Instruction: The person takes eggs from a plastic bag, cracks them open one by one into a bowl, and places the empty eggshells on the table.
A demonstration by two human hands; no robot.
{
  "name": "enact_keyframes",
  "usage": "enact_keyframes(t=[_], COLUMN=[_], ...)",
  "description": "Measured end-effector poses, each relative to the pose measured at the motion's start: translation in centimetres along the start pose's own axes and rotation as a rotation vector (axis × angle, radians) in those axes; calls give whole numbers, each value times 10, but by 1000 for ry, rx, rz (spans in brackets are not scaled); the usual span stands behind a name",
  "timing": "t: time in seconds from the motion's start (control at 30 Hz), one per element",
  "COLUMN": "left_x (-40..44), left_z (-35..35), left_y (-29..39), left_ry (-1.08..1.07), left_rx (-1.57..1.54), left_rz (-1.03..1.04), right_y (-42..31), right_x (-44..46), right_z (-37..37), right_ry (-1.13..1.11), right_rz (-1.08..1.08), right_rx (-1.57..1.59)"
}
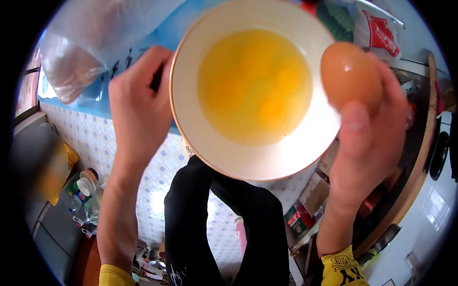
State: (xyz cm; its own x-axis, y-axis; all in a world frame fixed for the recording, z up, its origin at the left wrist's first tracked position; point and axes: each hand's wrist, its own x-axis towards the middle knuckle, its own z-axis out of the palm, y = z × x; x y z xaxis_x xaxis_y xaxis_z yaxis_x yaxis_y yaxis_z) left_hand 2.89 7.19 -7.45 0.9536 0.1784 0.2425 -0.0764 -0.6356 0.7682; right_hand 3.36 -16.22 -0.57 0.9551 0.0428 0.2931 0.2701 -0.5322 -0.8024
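Note:
A white bowl (257, 162) with a brown rim fills the upper middle of the view. In it lies clear egg white with several whole egg yolks (228, 94). My left hand (141, 95) grips the bowl's left side, its fingers partly hidden behind the rim. A brown egg (350, 76) is in my right hand (369, 128), closed round it with the thumb in front. The egg is at the bowl's right rim, its visible shell whole; whether it touches the rim I cannot tell.
Behind the bowl, a clear plastic bag (76, 52) rests on a blue sheet (164, 28). A white bag with red print (381, 33) is at the upper right. Bottles (90, 207) stand at left, boxes (315, 193) at right. Below are my legs (188, 224) and a patterned tile floor (155, 181).

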Motion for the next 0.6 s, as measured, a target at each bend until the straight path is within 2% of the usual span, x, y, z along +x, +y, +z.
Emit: enact_keyframes(t=[0.13, 0.23, 0.37, 0.5, 0.53, 0.6], left_x=[2, 1, 0, -3, -3, -3], left_z=[-4, -5, -4, 1, 1, -1], left_y=[8, 10, 10, 8, 11, 10], left_ry=[-35, -43, -77, -1, -6, -17], left_rx=[16, 21, 69, 29, 33, 43], left_rz=[-76, -69, -89, -31, -27, 5], right_y=[5, 23, 48, 55, 52, 60], right_x=[5, 8, 22, 28, 22, 30], right_z=[-1, -3, 0, -1, -5, 5], right_ry=[-79, -98, -158, -155, -148, -78], right_rz=[39, -44, -417, -631, -558, -675], right_rx=[143, 100, 184, 79, 16, 74])
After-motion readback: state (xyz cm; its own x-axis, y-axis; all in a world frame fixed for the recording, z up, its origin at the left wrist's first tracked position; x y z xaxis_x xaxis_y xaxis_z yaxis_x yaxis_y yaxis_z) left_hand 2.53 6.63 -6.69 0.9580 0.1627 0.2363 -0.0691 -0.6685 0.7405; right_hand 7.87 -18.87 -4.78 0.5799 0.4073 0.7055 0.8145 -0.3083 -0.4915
